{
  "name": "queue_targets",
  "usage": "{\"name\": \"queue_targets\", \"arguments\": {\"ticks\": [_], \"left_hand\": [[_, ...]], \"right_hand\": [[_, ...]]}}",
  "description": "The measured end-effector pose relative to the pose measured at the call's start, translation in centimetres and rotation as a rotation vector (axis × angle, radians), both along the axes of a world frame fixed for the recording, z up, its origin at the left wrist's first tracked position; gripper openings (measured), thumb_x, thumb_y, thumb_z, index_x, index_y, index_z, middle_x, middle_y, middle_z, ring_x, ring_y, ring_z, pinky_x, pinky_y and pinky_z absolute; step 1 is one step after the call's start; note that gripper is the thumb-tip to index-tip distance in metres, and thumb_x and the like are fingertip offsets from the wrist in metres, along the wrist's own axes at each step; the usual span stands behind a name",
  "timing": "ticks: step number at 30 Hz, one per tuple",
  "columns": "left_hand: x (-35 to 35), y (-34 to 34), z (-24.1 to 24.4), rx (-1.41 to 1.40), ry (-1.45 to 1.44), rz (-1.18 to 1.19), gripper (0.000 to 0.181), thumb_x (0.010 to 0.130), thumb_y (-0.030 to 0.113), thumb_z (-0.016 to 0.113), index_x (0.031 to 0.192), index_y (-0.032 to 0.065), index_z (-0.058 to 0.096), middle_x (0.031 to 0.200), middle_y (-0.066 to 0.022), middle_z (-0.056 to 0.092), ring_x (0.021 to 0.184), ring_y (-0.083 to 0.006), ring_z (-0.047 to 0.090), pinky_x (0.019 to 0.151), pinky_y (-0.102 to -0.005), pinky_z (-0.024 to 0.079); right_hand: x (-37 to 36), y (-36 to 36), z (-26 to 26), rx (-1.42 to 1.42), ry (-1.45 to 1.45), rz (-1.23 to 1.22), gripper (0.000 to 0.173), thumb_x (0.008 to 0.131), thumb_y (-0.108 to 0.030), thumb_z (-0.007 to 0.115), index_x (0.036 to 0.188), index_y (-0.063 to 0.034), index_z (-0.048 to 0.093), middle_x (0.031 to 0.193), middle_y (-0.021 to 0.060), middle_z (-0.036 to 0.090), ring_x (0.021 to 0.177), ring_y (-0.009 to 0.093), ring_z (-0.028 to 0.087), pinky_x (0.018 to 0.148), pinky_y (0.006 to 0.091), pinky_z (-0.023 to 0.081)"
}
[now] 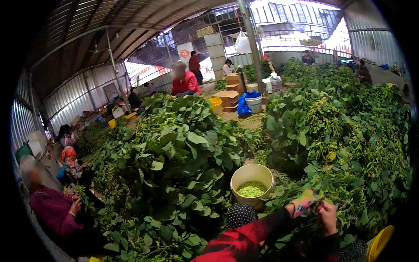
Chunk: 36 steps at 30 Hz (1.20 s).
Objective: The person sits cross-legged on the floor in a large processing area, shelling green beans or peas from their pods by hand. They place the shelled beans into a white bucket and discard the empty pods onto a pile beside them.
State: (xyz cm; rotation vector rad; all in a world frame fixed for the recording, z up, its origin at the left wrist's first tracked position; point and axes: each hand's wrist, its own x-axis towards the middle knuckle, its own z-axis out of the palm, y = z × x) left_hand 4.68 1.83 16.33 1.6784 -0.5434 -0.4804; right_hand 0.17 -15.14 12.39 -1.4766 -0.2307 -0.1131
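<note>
My left hand (306, 202), in a patterned yellow and pink glove, reaches from a red and black sleeve and grips a green soybean plant (343, 196). Close against it, my bare right hand (327, 214) has its fingers pinched at the same plant. Exactly which stem or pod lies between those fingers is too small to tell. A pale plastic bucket (252, 168) stands to the left of my hands, with shelled green beans (251, 189) in its bottom. One knee in dotted dark cloth (241, 216) shows just below the bucket.
Leafy soybean plants heap up at left (183, 157) and right (353, 131). A person in a purple jacket (54, 209) sits at left; another in red (186, 83) is behind the left heap. Cardboard boxes (226, 98), a white bucket (254, 104) and a metal post (252, 46) stand beyond.
</note>
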Motion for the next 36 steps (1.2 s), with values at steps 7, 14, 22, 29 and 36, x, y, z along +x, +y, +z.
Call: {"name": "queue_targets", "arguments": {"ticks": [7,14,22,29,36], "left_hand": [[8.1,-1.4,-1.1,-0.368,0.192,-0.306,0.029,0.083,0.005,0.044,0.112,0.0031,0.048,0.105,-0.0077,0.052,0.098,-0.0191,0.05,0.079,-0.0311,0.042],[5.9,-0.6,-11.9,-0.487,0.188,-0.229,0.029,0.087,0.006,0.046,0.115,0.0031,0.048,0.107,-0.0046,0.053,0.092,-0.0129,0.051,0.07,-0.0254,0.044],[-2.1,-2.2,-10.4,-0.375,0.382,0.222,0.017,0.086,0.021,0.052,0.077,0.0073,0.053,0.069,0.0001,0.052,0.057,-0.0094,0.048,0.046,-0.0259,0.037],[-1.1,-3.3,-10.3,-0.335,0.547,0.374,0.012,0.083,0.019,0.054,0.082,0.0078,0.056,0.068,-0.0008,0.053,0.056,-0.0131,0.051,0.045,-0.0261,0.038],[-0.7,-3.2,-12.6,-0.328,0.381,0.247,0.012,0.088,0.014,0.048,0.091,0.0071,0.058,0.075,-0.0018,0.057,0.063,-0.0108,0.054,0.046,-0.0242,0.039]], "right_hand": [[2.0,-1.3,7.0,0.108,-0.077,0.015,0.023,0.089,-0.015,0.051,0.068,-0.008,0.046,0.05,-0.0034,0.039,0.039,0.005,0.032,0.037,0.0212,0.023],[-0.6,0.1,1.9,0.216,0.386,-0.019,0.012,0.089,-0.013,0.049,0.079,-0.0052,0.049,0.055,0.0,0.045,0.04,0.006,0.038,0.035,0.0217,0.03],[-2.9,-0.6,-4.0,0.159,0.415,-0.001,0.017,0.09,-0.016,0.05,0.098,-0.0012,0.054,0.061,0.0023,0.05,0.041,0.005,0.038,0.037,0.022,0.029],[-1.2,-0.1,-4.4,-0.235,0.123,-0.228,0.027,0.079,-0.014,0.056,0.059,0.0005,0.046,0.055,-0.0014,0.043,0.047,0.006,0.038,0.044,0.0241,0.03],[-1.8,0.3,-4.0,0.266,0.33,-0.184,0.019,0.08,-0.009,0.056,0.062,-0.0063,0.05,0.054,-0.0019,0.045,0.044,0.005,0.038,0.041,0.0223,0.028]]}}
